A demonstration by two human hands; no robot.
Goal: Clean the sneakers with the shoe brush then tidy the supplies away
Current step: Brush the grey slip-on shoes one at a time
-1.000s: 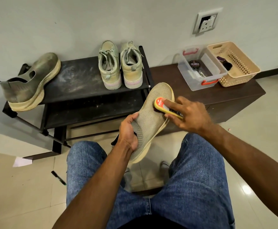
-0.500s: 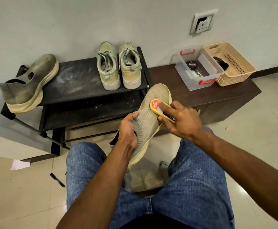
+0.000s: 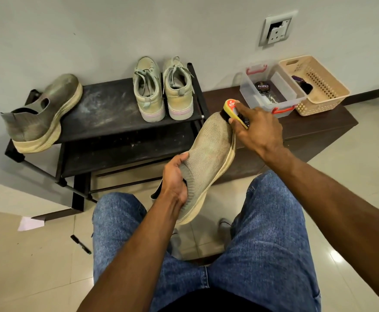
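Note:
A beige knit sneaker (image 3: 208, 154) is held above my knees, toe pointing away. My left hand (image 3: 175, 179) grips its collar at the heel end. My right hand (image 3: 254, 129) grips a yellow shoe brush (image 3: 233, 112) with a red label, its dark bristles pressed on the sneaker's toe. The matching grey-green knit sneaker (image 3: 42, 113) sits on the left end of the black shoe rack (image 3: 107, 109). A pair of pale green lace-up sneakers (image 3: 163, 91) stands at the rack's right end.
A dark brown low cabinet (image 3: 319, 129) holds a clear plastic box (image 3: 271, 93) with a polish tin (image 3: 262, 87) and a beige basket (image 3: 316, 86). A black marker (image 3: 80, 244) and a paper scrap (image 3: 30, 223) lie on the tiled floor. A wall socket (image 3: 277, 30) is above.
My right hand has swept the brush from the middle of the sneaker's upper forward to its toe. My left hand keeps its grip on the collar.

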